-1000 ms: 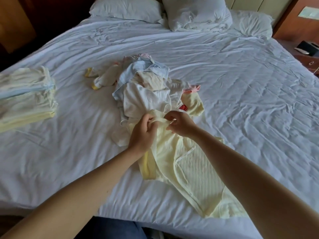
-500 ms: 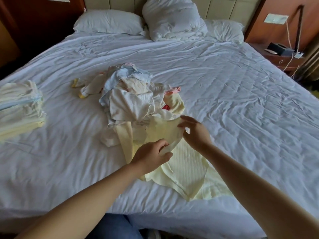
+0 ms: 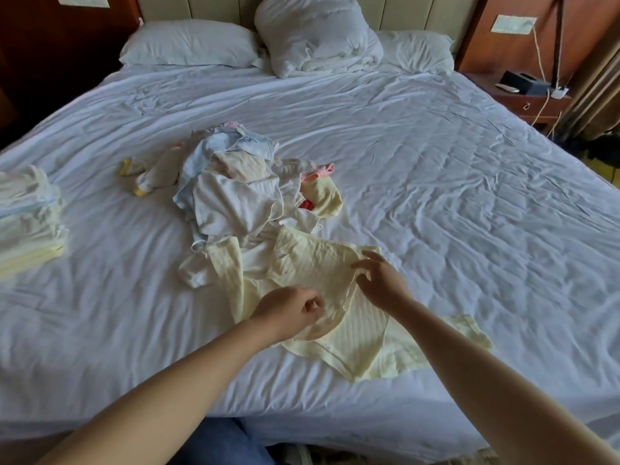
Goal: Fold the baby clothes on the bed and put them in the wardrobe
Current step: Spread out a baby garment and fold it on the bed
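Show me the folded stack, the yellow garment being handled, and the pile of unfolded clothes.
folded stack (image 3: 30, 223), head view, front side of the layers
pale yellow baby garment (image 3: 355, 333), head view, ribbed body panel
unfolded clothes pile (image 3: 235, 203), head view, white garment on top

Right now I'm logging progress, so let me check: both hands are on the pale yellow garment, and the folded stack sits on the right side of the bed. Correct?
Not quite: the head view shows the folded stack on the left side of the bed, not the right. The rest holds: the left hand and right hand are both on the pale yellow garment.
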Available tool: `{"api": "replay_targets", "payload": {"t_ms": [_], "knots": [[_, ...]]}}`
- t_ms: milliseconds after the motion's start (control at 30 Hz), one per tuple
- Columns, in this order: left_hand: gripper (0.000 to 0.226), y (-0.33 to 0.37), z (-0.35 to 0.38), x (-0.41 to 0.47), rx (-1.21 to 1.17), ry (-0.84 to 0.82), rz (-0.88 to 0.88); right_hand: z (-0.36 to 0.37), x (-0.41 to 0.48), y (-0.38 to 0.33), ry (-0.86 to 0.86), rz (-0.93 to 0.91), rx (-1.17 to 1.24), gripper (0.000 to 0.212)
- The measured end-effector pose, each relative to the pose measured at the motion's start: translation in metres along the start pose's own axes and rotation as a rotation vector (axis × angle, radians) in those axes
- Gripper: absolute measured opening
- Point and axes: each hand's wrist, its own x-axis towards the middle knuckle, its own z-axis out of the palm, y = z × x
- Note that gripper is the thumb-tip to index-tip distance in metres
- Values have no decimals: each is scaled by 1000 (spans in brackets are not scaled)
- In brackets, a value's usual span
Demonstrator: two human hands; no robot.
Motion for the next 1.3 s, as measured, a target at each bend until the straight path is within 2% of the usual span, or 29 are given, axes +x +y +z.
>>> {"api": "replay_targets", "payload": {"t_ms": [100, 200, 367, 467, 533, 700, 800, 900, 1000, 1100, 1200, 1300], "knots": [[15, -13, 1, 4, 10, 55, 33, 2, 11, -3, 114, 54, 14, 36], [16, -24, 7, 6, -13, 84, 46, 7, 23, -8, 76, 120, -27, 40], [15, -32, 19, 10, 82, 182, 212, 12, 38, -16, 140, 127, -33, 26], [30, -36, 25, 12, 159, 211, 290, 9, 50, -14, 230, 79, -37, 30], [40, -38, 30, 13, 173, 189, 292, 10, 58, -11, 236, 69, -53, 33], [66, -43, 46, 10, 251, -37, 242, 16, 53, -10, 61, 106, -202, 37], [58, -41, 42, 9, 223, -72, 274, 20, 36, -18, 52, 77, -280, 42], [36, -42, 27, 2, 28, 58, 220, 24, 13, -30, 118, -67, -272, 41], [24, -55, 8, -14, 80, 337, 216, 34, -7, -47, 84, -216, -200, 34], [25, -73, -9, -30, 139, 502, 105, 46, -14, -69, -7, -323, -134, 30], [18, -93, -24, -49, 149, 600, -37, 51, -11, -101, -69, -412, -114, 29], [27, -106, -29, -61, 130, 568, -155, 50, 2, -136, -98, -487, -120, 28]]}}
